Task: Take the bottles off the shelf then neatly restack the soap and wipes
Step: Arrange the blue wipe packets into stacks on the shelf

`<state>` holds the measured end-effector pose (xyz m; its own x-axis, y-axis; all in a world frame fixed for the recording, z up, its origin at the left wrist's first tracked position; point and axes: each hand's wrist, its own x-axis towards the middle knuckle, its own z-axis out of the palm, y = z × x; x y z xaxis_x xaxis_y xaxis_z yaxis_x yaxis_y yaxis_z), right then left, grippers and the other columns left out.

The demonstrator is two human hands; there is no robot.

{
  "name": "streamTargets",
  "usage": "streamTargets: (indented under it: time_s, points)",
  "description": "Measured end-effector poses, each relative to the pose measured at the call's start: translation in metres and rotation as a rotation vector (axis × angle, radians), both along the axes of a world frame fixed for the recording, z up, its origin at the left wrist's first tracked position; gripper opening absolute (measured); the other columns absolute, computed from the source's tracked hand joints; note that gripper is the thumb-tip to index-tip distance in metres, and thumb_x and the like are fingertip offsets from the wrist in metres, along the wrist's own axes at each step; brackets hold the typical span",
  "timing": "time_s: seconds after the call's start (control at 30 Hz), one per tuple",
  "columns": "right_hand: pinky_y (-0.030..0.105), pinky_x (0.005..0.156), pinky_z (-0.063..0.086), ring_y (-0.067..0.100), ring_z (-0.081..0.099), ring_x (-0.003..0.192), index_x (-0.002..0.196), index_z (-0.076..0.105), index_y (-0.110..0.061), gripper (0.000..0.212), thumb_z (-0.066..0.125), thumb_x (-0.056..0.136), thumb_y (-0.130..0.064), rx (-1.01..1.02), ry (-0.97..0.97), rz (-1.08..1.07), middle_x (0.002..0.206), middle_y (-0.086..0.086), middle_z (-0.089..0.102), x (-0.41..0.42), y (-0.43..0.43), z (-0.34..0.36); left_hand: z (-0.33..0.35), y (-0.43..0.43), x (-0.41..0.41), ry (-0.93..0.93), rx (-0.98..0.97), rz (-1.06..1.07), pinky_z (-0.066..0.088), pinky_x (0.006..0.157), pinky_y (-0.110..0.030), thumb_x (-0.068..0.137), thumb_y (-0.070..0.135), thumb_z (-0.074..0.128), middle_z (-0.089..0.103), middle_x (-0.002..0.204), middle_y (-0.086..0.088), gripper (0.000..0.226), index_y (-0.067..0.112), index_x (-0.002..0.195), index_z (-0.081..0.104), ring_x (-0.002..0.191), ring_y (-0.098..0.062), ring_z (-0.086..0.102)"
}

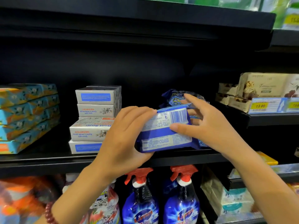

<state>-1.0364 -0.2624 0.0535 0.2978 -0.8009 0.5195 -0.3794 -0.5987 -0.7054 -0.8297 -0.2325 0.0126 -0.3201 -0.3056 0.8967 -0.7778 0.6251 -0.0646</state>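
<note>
In the middle of the frame, the left hand (124,136) grips the left end of a blue wipes pack (163,135), with fingers curled over its top and thumb beneath. The right hand (208,125) pinches the right end, thumb on the printed face, fingers behind and forefinger stretched out. The pack is tilted just above the shelf (48,160) edge, in front of more blue packs (176,96). Soap boxes (95,120) are stacked centre-left. Spray bottles (140,202) stand at bottom centre.
</note>
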Motion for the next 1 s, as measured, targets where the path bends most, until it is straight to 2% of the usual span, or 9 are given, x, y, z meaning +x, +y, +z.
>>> streamTargets:
  time_s: [0.13, 0.23, 0.4, 0.5, 0.6, 0.67, 0.77, 0.87, 1.0]
  points:
    - [0.020, 0.072, 0.056, 0.002, 0.066, 0.087, 0.130, 0.048, -0.024, 0.094, 0.077, 0.042, -0.039, 0.102, -0.127, 0.120, 0.100, -0.004, 0.067, 0.000, 0.000, 0.004, -0.004, -0.004, 0.001, -0.013, -0.020, -0.014, 0.030, 0.107, -0.027, 0.069, 0.020, 0.079, 0.053, 0.129, -0.007, 0.069, 0.004, 0.129, 0.048, 0.117, -0.028, 0.050]
    - [0.029, 0.077, 0.056, 0.009, 0.065, 0.091, 0.109, 0.057, -0.032, 0.070, 0.080, 0.043, -0.037, 0.041, -0.227, 0.120, 0.103, 0.001, 0.065, 0.002, -0.002, -0.003, -0.003, -0.004, 0.003, 0.015, 0.074, -0.003, 0.026, 0.110, -0.021, 0.070, 0.043, 0.075, 0.043, 0.137, -0.001, 0.085, 0.010, 0.139, 0.037, 0.128, -0.016, 0.040]
    - [0.026, 0.077, 0.053, 0.009, 0.063, 0.092, 0.101, 0.054, -0.025, 0.059, 0.083, 0.059, 0.005, -0.226, -0.336, 0.174, 0.096, -0.009, 0.064, 0.005, -0.004, -0.016, 0.002, 0.009, 0.000, 0.555, 0.457, -0.248, 0.040, 0.097, -0.012, 0.054, 0.064, 0.074, 0.049, 0.134, 0.011, 0.103, 0.031, 0.142, 0.032, 0.123, 0.002, 0.047]
    - [0.020, 0.076, 0.051, 0.008, 0.063, 0.093, 0.101, 0.053, -0.028, 0.057, 0.080, 0.061, 0.003, -0.350, -0.366, 0.285, 0.100, -0.014, 0.063, 0.005, -0.003, -0.022, 0.006, 0.006, 0.001, 0.769, 0.667, -0.298, 0.045, 0.101, -0.029, 0.056, 0.065, 0.063, 0.060, 0.125, 0.011, 0.080, 0.033, 0.128, 0.053, 0.115, 0.001, 0.055]
    - [0.027, 0.083, 0.050, 0.015, 0.062, 0.103, 0.103, 0.053, -0.034, 0.048, 0.079, 0.069, -0.011, -0.472, -0.378, 0.381, 0.106, -0.012, 0.063, 0.006, 0.000, -0.024, 0.006, 0.002, 0.008, 0.775, 0.893, -0.397, 0.039, 0.107, -0.044, 0.050, 0.068, 0.073, 0.064, 0.124, 0.006, 0.080, 0.033, 0.122, 0.061, 0.120, -0.014, 0.057]
    - [0.028, 0.090, 0.047, 0.020, 0.061, 0.107, 0.104, 0.051, -0.031, 0.046, 0.076, 0.073, -0.009, -0.546, -0.349, 0.413, 0.108, -0.011, 0.062, 0.005, -0.002, -0.025, 0.006, 0.003, 0.007, 0.772, 0.956, -0.482, 0.039, 0.106, -0.046, 0.052, 0.054, 0.077, 0.065, 0.123, 0.003, 0.076, 0.030, 0.122, 0.061, 0.119, -0.018, 0.058]
    - [0.028, 0.102, 0.040, 0.020, 0.061, 0.110, 0.099, 0.048, -0.031, 0.058, 0.072, 0.066, 0.011, -0.623, -0.260, 0.357, 0.108, -0.012, 0.064, 0.003, -0.007, -0.028, 0.006, 0.004, 0.004, 0.802, 0.855, -0.553, 0.049, 0.093, -0.031, 0.049, 0.036, 0.075, 0.069, 0.115, 0.005, 0.073, 0.024, 0.120, 0.061, 0.109, -0.014, 0.063]
    - [0.031, 0.103, 0.039, 0.018, 0.057, 0.117, 0.093, 0.041, -0.029, 0.059, 0.072, 0.063, 0.011, -0.621, -0.157, 0.292, 0.115, -0.009, 0.063, 0.000, -0.010, -0.031, 0.004, 0.004, 0.000, 0.806, 0.700, -0.547, 0.051, 0.076, -0.017, 0.045, 0.030, 0.078, 0.070, 0.109, 0.002, 0.079, 0.020, 0.121, 0.060, 0.099, -0.010, 0.067]
    - [0.026, 0.101, 0.040, 0.013, 0.046, 0.127, 0.126, 0.043, -0.030, 0.076, 0.084, 0.063, -0.025, -0.477, -0.015, 0.260, 0.133, -0.009, 0.051, -0.015, -0.008, -0.030, -0.002, 0.004, 0.003, 0.718, 0.515, -0.475, 0.052, 0.084, -0.022, 0.050, 0.030, 0.082, 0.063, 0.116, -0.007, 0.077, 0.024, 0.123, 0.057, 0.106, -0.013, 0.063]
